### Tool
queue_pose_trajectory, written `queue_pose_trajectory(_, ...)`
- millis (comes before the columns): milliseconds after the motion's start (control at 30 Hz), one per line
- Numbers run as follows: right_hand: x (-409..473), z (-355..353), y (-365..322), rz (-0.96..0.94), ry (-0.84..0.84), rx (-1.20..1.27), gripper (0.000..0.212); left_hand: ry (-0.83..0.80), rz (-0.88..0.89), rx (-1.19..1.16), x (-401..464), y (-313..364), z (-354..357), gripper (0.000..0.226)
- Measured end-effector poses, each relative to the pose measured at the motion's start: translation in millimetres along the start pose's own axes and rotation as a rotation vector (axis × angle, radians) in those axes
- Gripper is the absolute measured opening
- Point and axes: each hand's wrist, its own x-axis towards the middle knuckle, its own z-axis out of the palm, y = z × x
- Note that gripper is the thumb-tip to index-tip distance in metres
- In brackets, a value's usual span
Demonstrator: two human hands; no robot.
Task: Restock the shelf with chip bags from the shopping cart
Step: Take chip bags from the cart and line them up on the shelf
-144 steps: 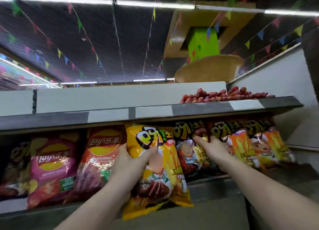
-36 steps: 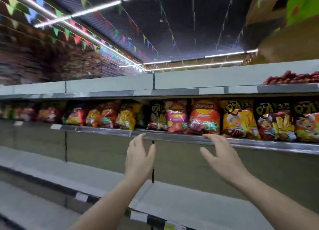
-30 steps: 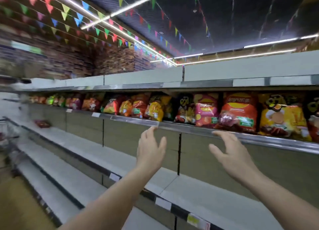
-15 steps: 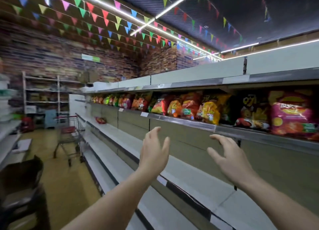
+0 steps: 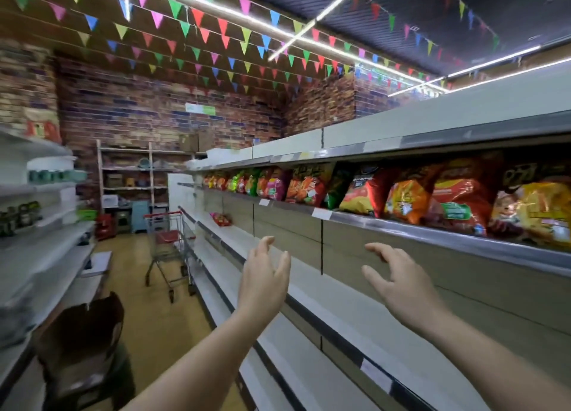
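1. Left hand (image 5: pixel 265 282) raised in front of the shelving, fingers straight and relaxed, edge-on to the camera, holding nothing.
2. Right hand (image 5: pixel 398 282) raised beside it, well apart, fingers spread and slightly bent, also holding nothing.
3. Far left: white shelves (image 5: pixel 46 250) with blurred dark jars; below them a dark chair (image 5: pixel 83 345) on the yellowish floor.
4. Down the aisle, left of the hands: shopping cart (image 5: pixel 168 240) with red trim, standing just beside the long shelf unit, well apart from both hands; contents too blurred to tell.
5. Behind the cart: brick wall (image 5: pixel 148 111) with a wooden rack against it, strings of coloured pennants (image 5: pixel 216 30) overhead.
6. Right side: shelf (image 5: pixel 401 225) at about head height carrying a row of chip bags (image 5: pixel 411 194), upright and leaning, red, orange, yellow and green.
7. One red bag (image 5: pixel 221 219) lying alone on the lower shelf, beyond the left hand.
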Motion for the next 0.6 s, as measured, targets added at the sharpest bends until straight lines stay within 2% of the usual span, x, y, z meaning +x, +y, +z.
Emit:
queue_pose_trajectory(300, 112.6, 121.4, 33.4, -0.088, -0.135, 0.072, 0.042, 0.090, -0.092, 0.060, 92.2, -97.9, 24.5, 0.048)
queue_pose_trajectory(600, 263.7, 235.9, 78.0, -0.138, -0.253, 0.147, 0.043, 0.198, -0.204, 0.163, 215.4, -176.5, 64.3, 0.047)
